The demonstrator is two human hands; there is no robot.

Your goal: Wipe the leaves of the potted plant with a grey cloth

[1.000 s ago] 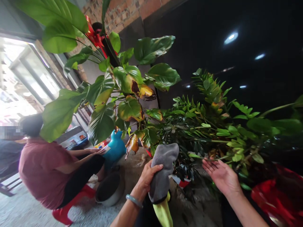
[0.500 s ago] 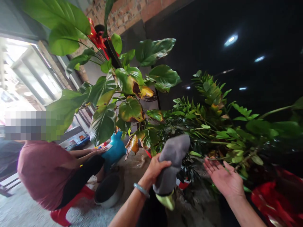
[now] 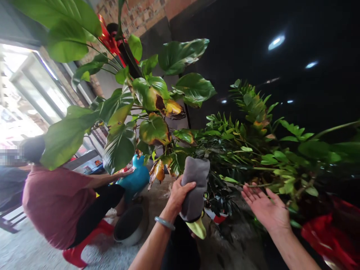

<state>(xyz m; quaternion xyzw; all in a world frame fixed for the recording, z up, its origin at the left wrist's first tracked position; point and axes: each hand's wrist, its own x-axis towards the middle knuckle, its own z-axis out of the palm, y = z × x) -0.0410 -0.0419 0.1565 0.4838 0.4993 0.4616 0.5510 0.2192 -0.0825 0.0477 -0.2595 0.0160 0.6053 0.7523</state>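
My left hand (image 3: 179, 195) is wrapped round a folded grey cloth (image 3: 194, 186), its thumb lying across the front. A yellow-green part (image 3: 197, 227) of the cloth hangs below. To the right, my right hand (image 3: 266, 209) is open, palm up, with its fingers apart. Its fingertips are just under a thin green stem (image 3: 260, 185); I cannot tell if they touch. A leafy green plant (image 3: 284, 161) spreads above and behind this hand. Left of the cloth stands a tall broad-leaved plant (image 3: 156, 129), some of its leaves yellow and brown at the edges.
At the left a person in a pink shirt (image 3: 53, 202) sits on a red stool (image 3: 74, 255), one hand at a blue vessel (image 3: 139, 178). A dark basin (image 3: 129, 227) stands on the floor. Red wrapping (image 3: 327, 232) lies at the lower right, before a dark glossy wall (image 3: 239, 41).
The cloth in my left hand has shifted left and swung more upright. My right hand stays nearly in place, palm up. The seated person's head and arm have moved.
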